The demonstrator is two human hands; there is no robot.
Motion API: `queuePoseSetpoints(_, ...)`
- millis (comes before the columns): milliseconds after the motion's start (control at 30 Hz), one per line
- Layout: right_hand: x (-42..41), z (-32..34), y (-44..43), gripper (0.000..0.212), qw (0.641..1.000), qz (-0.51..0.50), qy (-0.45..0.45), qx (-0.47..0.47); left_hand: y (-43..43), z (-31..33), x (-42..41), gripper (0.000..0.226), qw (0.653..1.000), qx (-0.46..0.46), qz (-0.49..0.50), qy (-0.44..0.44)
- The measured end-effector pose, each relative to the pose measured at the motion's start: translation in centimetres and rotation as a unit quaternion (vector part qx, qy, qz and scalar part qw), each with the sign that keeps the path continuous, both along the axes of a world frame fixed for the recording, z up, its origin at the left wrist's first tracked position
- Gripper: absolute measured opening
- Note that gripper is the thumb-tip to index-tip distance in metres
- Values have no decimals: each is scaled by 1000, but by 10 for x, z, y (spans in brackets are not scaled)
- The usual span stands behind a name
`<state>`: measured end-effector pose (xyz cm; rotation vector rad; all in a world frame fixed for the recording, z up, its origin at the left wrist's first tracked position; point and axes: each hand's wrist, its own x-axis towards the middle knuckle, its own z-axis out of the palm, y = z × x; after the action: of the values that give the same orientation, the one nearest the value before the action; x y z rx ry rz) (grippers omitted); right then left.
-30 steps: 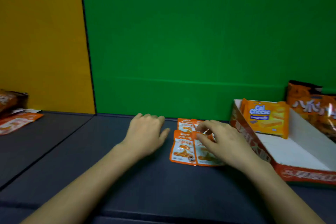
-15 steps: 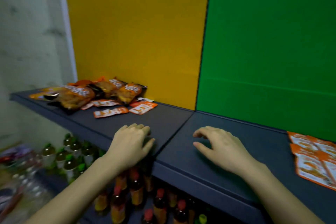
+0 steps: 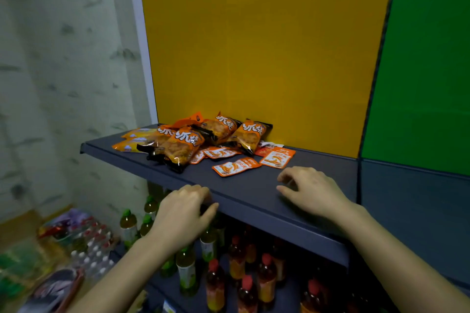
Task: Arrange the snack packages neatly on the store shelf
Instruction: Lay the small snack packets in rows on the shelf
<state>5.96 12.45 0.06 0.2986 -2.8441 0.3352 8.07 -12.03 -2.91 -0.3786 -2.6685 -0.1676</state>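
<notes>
Grips loose, holding nothing: left hand [image 3: 183, 213] at shelf [image 3: 254, 193] edge, right hand [image 3: 315, 193] near snack packets [image 3: 236, 166]

Snack bag pile [image 3: 188, 145]: lower packs are covered by the upper bags; their count cannot be told.
Sachets [image 3: 236, 166]: the print is too small to be read.
Bottles [image 3: 215, 284]: many are hidden by the shelf [image 3: 254, 185] and the left hand [image 3: 183, 213]; labels are blurred.
Floor goods [image 3: 84, 234]: blurred and cut off by the left edge.
Right hand [image 3: 312, 193]: the forearm is cut off by the bottom edge.
</notes>
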Motion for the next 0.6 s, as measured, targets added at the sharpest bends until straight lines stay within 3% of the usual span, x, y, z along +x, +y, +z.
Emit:
queuePoseSetpoints(133, -31, 7, -11, 25, 999, -45, -2, -4, -12, 3, -35, 29, 999, 23, -27, 12)
queuePoseSetpoints(333, -102, 11, -1, 29, 988, -149, -25, -10, 5, 10, -108, 39, 997, 24, -75, 1)
queuePoseSetpoints(500, -153, 1, 3, 58, 963, -242, -109, -48, 23, 13, -174, 67, 992, -25, -67, -100)
queuePoseSetpoints(600, -174, -9, -8, 81, 950, -290, -97, -65, 25, 8, -196, 76, 989, -31, -68, -131)
